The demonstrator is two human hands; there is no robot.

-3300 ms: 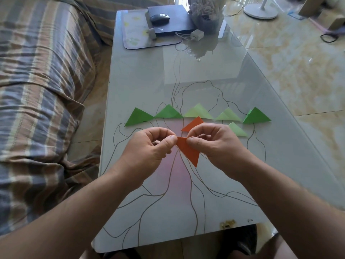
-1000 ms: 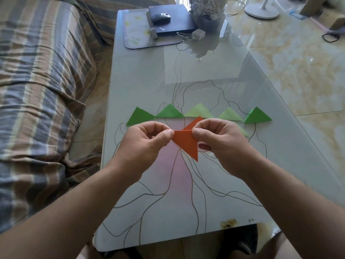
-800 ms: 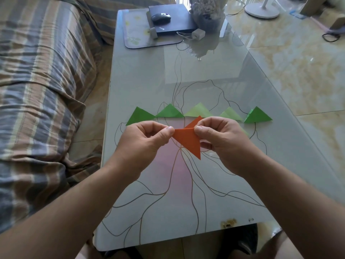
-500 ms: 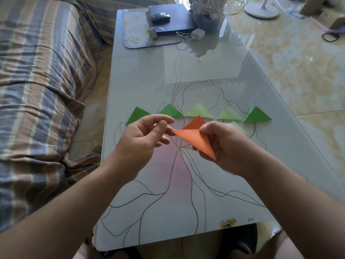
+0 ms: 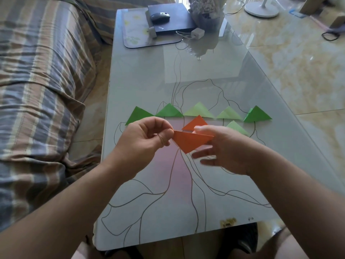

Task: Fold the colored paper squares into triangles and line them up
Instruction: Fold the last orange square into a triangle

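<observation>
An orange paper triangle [image 5: 189, 141] hangs above the glass table [image 5: 141, 85], point down. My left hand [image 5: 147, 139] pinches its left corner between thumb and forefinger. My right hand [image 5: 225, 148] holds its right end, thumb on top and fingers spread underneath. Behind it on the table lies a second orange triangle [image 5: 196, 123]. Several green triangles stand in a row: dark green [image 5: 138, 114], dark green [image 5: 169, 111], light green [image 5: 198, 110], light green [image 5: 228, 114], dark green [image 5: 257, 114]. One more light green triangle [image 5: 237, 128] lies nearer, partly behind my right hand.
A striped sofa [image 5: 37, 81] runs along the table's left side. At the far end stand a black box with a mouse [image 5: 160, 15], a placemat [image 5: 134, 34], a white charger [image 5: 197, 32] and a flower pot [image 5: 207, 10]. Tiled floor lies right.
The orange triangle has turned from edge-on between my fingertips to lying wide and flat. My right hand has loosened its pinch and its fingers now spread under the paper.
</observation>
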